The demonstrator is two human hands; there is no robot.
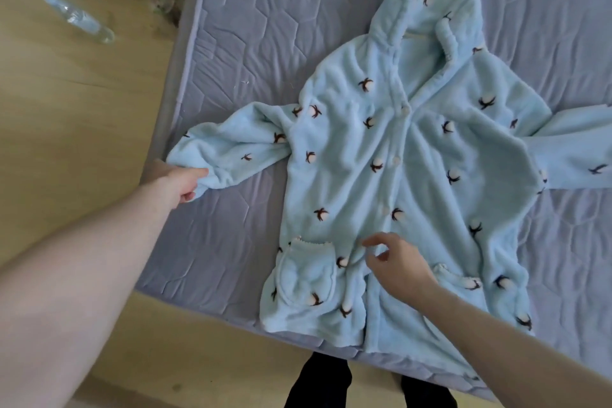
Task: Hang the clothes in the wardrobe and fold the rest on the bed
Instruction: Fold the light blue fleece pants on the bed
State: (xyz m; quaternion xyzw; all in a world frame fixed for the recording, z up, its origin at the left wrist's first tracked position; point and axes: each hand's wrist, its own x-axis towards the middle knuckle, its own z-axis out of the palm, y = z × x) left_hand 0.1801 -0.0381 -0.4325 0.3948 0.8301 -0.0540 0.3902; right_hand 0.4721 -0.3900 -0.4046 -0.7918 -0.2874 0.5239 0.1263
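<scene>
A light blue fleece pyjama top (390, 156) with small dark-and-white flower prints lies spread face up on the lilac quilted bed (265, 26), buttoned down the front, collar at the far end. Its left sleeve (231, 149) stretches toward the bed's left edge, and my left hand (180, 180) grips the cuff there. My right hand (397, 265) hovers over the lower front by the button line, fingers loosely curled, holding nothing. The right sleeve (576, 149) runs off the right side of the view.
A clear plastic bottle (79, 18) lies on the wooden floor (66, 109) to the left of the bed. My dark-trousered legs (331, 381) stand at the bed's near edge. A small pocket (304, 272) sits on the top's lower left.
</scene>
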